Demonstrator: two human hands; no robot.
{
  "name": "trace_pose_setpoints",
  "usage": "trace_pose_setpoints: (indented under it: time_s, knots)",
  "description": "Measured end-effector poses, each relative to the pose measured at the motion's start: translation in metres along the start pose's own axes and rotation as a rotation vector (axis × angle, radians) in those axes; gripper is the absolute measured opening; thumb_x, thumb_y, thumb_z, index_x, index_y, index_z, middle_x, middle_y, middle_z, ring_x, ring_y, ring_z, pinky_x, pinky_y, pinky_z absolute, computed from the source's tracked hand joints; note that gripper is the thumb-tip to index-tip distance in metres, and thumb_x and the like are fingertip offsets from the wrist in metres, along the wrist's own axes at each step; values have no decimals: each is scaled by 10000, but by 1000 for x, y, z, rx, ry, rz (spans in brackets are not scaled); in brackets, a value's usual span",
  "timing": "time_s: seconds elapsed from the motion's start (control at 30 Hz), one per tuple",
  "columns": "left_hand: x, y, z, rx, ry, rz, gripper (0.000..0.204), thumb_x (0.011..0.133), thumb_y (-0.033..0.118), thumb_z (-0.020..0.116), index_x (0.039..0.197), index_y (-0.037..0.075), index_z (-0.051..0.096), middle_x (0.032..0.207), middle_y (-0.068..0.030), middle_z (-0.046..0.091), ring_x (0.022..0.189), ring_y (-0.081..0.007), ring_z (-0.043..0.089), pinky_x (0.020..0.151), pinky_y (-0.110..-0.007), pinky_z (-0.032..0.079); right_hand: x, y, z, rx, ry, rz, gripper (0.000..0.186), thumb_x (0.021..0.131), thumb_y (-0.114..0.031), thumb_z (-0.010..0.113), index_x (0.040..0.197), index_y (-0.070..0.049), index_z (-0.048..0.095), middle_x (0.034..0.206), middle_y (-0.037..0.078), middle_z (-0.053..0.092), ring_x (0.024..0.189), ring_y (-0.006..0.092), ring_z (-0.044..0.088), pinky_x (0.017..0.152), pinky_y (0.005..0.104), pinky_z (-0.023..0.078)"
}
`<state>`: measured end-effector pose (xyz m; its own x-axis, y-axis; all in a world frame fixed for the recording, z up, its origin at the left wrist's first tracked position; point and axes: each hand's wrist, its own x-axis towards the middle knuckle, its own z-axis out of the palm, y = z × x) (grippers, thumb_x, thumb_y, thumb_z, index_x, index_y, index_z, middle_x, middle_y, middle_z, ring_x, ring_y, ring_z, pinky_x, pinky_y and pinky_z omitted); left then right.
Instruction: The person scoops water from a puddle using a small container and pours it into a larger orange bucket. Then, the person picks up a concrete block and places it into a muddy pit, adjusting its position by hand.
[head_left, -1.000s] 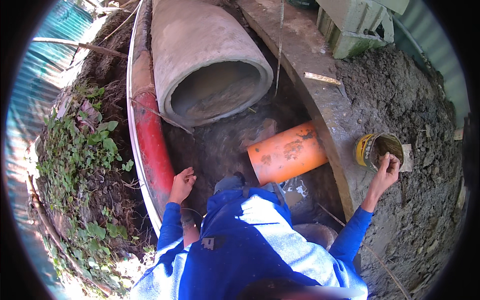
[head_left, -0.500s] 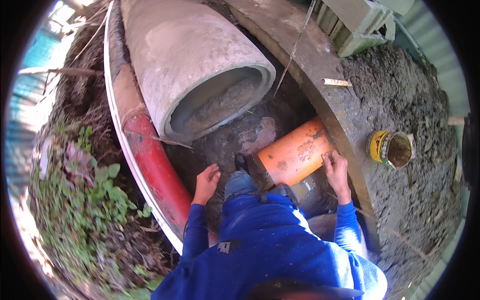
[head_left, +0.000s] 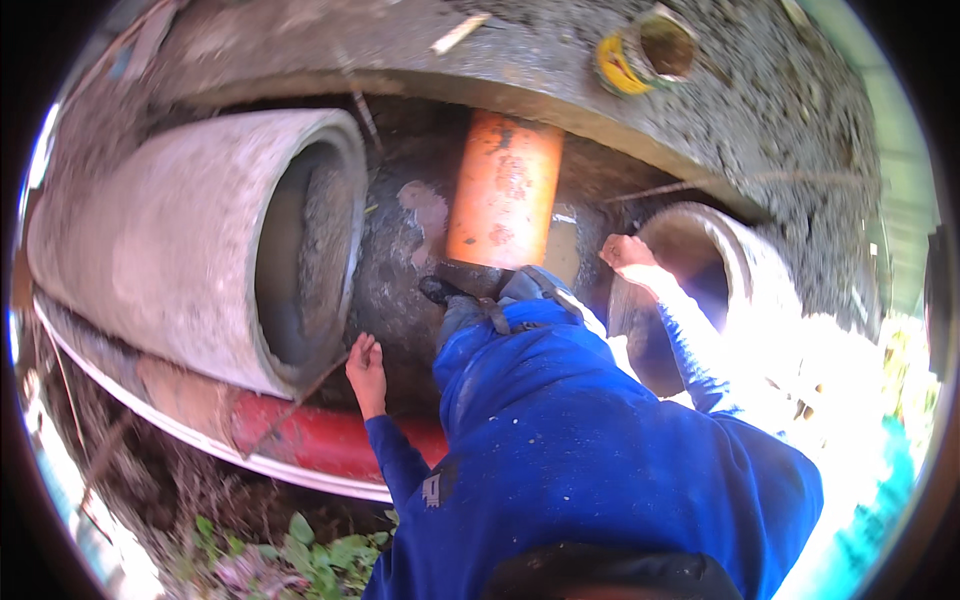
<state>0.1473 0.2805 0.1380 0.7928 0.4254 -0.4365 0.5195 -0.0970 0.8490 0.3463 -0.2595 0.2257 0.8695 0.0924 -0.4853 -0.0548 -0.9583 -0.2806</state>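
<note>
My left hand (head_left: pixel 365 362), open with loosely bent fingers, hangs beside the rim of the big concrete pipe (head_left: pixel 150 235) and a thin stick, above the red pipe (head_left: pixel 330 442). My right hand (head_left: pixel 625 255) has curled, closed fingers near a second concrete pipe (head_left: pixel 750 275); what they hold, if anything, is unclear. Between the two concrete pipes an orange pipe (head_left: pixel 503 190) emerges from under the ledge, ending near my dark boot (head_left: pixel 445 292). A yellow tin (head_left: pixel 620 70) with brown contents stands on the ledge, out of my hands' touch.
The concrete ledge (head_left: pixel 270 50) runs along the top, with a short pale strip (head_left: pixel 460 33) on it and rough mud (head_left: pixel 790 110) at the right. Thin rods cross the trench. A white-edged long pipe, roots and leafy plants (head_left: pixel 305 550) line the lower left. Corrugated sheeting borders the right.
My body and view have turned rightward, bringing the second concrete pipe into view. My right hand has left the tin and moved down over the trench toward that pipe.
</note>
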Motion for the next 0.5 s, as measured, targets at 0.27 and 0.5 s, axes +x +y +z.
trace_pose_setpoints:
  time_s: [0.27, 0.5]
  knots:
    - [21, 68, -9, 161, -87, 76, 443, 1008, 65, 607, 1406, -105, 513, 1306, -222, 660, 1156, -228, 651, 1014, -327, 498, -71, 121, 177, 773, -39, 597, 227, 896, -242, 736, 902, -15, 735, 758, 119, 744, 667, 188, 723, 662, 353, 580]
    - [27, 124, 1, 275, -91, 171, 413, 1005, 64, 610, 1376, -103, 541, 1267, -196, 683, 1140, -207, 656, 1005, -317, 500, -76, 113, 221, 989, 49, 578, 225, 910, -210, 705, 866, 10, 723, 729, 98, 729, 639, 171, 703, 647, 339, 572]
